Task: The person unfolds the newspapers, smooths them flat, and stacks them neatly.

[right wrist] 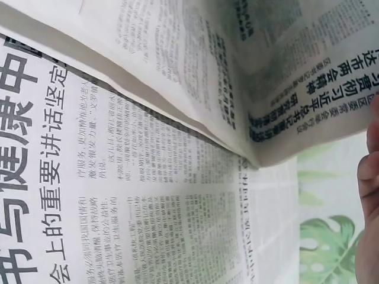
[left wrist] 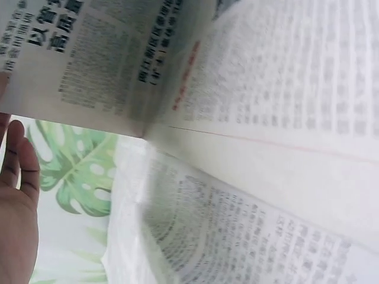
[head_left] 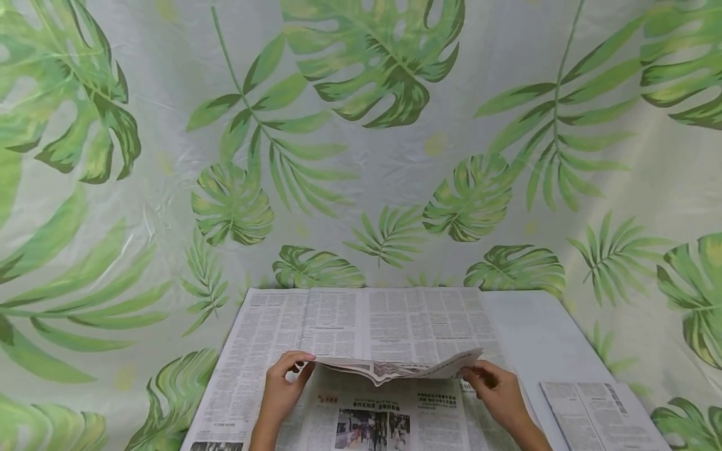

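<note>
A folded newspaper (head_left: 400,369) is lifted at the near part of the table, its middle sagging into a crease. My left hand (head_left: 284,385) pinches its left edge between thumb and fingers, and my right hand (head_left: 496,391) pinches the right edge. Below it lies a page with colour photos (head_left: 372,429) and headlines. In the left wrist view the raised newspaper (left wrist: 100,77) fills the upper part, with the left hand (left wrist: 18,231) at the side. The right wrist view has the raised sheets (right wrist: 177,65) above a flat printed page (right wrist: 142,195); the right hand (right wrist: 370,189) is partly cut off.
Spread newspaper sheets (head_left: 333,313) cover much of the white table (head_left: 530,332). A smaller folded newspaper (head_left: 592,407) lies at the right edge. A leaf-patterned curtain (head_left: 383,156) hangs behind and around the table.
</note>
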`<control>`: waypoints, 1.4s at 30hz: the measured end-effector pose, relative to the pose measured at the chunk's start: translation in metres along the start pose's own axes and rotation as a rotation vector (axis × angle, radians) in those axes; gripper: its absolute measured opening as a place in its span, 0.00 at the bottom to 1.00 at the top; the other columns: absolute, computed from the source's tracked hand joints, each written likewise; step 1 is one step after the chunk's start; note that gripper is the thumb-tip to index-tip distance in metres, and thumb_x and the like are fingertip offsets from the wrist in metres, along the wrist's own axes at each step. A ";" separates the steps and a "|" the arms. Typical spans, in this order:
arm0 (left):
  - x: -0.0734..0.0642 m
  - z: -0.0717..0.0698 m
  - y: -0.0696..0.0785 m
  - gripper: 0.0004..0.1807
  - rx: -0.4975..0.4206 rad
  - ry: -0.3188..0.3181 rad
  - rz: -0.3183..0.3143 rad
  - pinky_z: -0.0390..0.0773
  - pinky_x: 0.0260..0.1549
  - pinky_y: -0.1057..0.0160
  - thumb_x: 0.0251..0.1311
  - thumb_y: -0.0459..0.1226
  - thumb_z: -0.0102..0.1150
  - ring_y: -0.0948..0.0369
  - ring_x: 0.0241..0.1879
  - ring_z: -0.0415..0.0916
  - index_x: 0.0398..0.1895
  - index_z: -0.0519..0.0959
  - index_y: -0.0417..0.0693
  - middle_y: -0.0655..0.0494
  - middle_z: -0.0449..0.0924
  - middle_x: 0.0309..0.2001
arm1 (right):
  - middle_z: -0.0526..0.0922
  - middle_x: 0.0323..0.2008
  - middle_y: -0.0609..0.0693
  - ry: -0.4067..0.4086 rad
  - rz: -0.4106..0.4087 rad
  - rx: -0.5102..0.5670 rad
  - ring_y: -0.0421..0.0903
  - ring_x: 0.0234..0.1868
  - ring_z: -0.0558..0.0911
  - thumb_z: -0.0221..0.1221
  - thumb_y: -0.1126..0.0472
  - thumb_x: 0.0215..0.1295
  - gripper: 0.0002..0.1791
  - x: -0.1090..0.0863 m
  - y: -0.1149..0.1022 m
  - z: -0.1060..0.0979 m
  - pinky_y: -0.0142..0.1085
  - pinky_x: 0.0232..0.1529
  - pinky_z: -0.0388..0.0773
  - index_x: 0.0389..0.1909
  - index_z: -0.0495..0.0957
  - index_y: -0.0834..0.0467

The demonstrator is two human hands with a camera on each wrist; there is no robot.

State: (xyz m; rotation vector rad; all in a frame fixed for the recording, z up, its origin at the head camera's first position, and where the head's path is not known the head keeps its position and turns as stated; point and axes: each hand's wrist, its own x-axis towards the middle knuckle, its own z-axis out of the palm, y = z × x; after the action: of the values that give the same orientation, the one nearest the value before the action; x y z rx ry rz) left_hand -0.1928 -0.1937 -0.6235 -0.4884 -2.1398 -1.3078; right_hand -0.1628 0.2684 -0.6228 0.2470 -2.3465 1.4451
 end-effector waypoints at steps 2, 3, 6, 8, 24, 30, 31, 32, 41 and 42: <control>0.001 0.002 -0.004 0.13 0.038 -0.018 -0.034 0.80 0.34 0.64 0.60 0.28 0.71 0.66 0.39 0.79 0.42 0.87 0.56 0.62 0.86 0.43 | 0.89 0.30 0.50 -0.010 0.003 0.019 0.39 0.18 0.79 0.67 0.67 0.67 0.07 0.000 0.000 0.002 0.32 0.19 0.76 0.44 0.87 0.55; 0.002 0.003 -0.005 0.13 0.049 -0.024 -0.049 0.80 0.34 0.63 0.60 0.29 0.71 0.66 0.39 0.79 0.42 0.87 0.58 0.63 0.86 0.43 | 0.89 0.30 0.50 -0.011 -0.001 0.019 0.39 0.18 0.79 0.67 0.67 0.66 0.07 0.000 0.000 0.003 0.32 0.19 0.76 0.43 0.87 0.55; 0.006 0.005 -0.008 0.10 0.069 -0.023 -0.090 0.80 0.34 0.61 0.63 0.32 0.70 0.67 0.38 0.77 0.38 0.86 0.61 0.65 0.86 0.41 | 0.88 0.28 0.48 -0.014 -0.015 0.013 0.36 0.18 0.78 0.68 0.67 0.65 0.07 -0.001 0.001 0.005 0.30 0.18 0.76 0.42 0.87 0.56; 0.009 0.006 -0.008 0.08 0.085 -0.014 -0.127 0.80 0.33 0.62 0.63 0.34 0.70 0.68 0.36 0.76 0.36 0.85 0.60 0.67 0.84 0.38 | 0.87 0.27 0.47 -0.026 -0.024 0.008 0.35 0.18 0.76 0.68 0.68 0.64 0.08 -0.002 0.003 0.005 0.30 0.17 0.74 0.43 0.87 0.56; 0.015 0.023 -0.025 0.05 0.075 0.029 -0.246 0.81 0.34 0.68 0.64 0.33 0.69 0.68 0.35 0.78 0.38 0.85 0.54 0.59 0.83 0.34 | 0.89 0.36 0.49 -0.157 0.060 -0.084 0.30 0.34 0.82 0.68 0.75 0.56 0.20 0.004 0.035 0.014 0.30 0.30 0.80 0.50 0.87 0.57; 0.011 0.023 -0.030 0.06 0.109 -0.041 -0.350 0.81 0.31 0.67 0.66 0.32 0.65 0.65 0.33 0.80 0.45 0.86 0.44 0.49 0.87 0.40 | 0.91 0.42 0.53 -0.140 0.042 -0.151 0.31 0.32 0.82 0.70 0.64 0.63 0.13 0.014 0.044 0.019 0.32 0.30 0.82 0.49 0.88 0.56; 0.011 0.023 -0.031 0.07 0.113 -0.045 -0.353 0.81 0.31 0.67 0.66 0.32 0.65 0.65 0.33 0.80 0.46 0.85 0.43 0.48 0.87 0.41 | 0.91 0.42 0.54 -0.141 0.066 -0.143 0.32 0.30 0.82 0.68 0.64 0.65 0.12 0.015 0.045 0.020 0.32 0.27 0.80 0.49 0.88 0.55; 0.011 0.023 -0.032 0.08 0.115 -0.046 -0.351 0.81 0.31 0.67 0.66 0.32 0.65 0.65 0.32 0.80 0.46 0.85 0.42 0.47 0.88 0.41 | 0.91 0.42 0.54 -0.143 0.097 -0.135 0.33 0.28 0.81 0.66 0.65 0.67 0.11 0.017 0.045 0.021 0.32 0.26 0.79 0.49 0.88 0.55; 0.010 0.028 -0.040 0.08 0.087 -0.052 -0.350 0.79 0.34 0.67 0.69 0.40 0.65 0.65 0.35 0.78 0.47 0.87 0.51 0.58 0.85 0.38 | 0.88 0.31 0.50 -0.122 0.240 -0.077 0.38 0.22 0.79 0.63 0.63 0.70 0.09 0.026 0.051 0.029 0.32 0.24 0.78 0.47 0.87 0.60; 0.010 0.029 -0.041 0.09 0.087 -0.059 -0.366 0.79 0.35 0.67 0.69 0.41 0.65 0.65 0.36 0.78 0.48 0.87 0.51 0.58 0.86 0.39 | 0.87 0.31 0.50 -0.125 0.247 -0.073 0.38 0.21 0.79 0.63 0.63 0.71 0.09 0.026 0.052 0.030 0.32 0.24 0.78 0.48 0.87 0.60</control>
State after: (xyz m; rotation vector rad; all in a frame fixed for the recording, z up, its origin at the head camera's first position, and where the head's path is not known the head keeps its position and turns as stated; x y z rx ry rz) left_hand -0.2323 -0.1867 -0.6552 -0.1007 -2.4033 -1.3959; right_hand -0.2109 0.2670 -0.6671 0.0285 -2.6012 1.4877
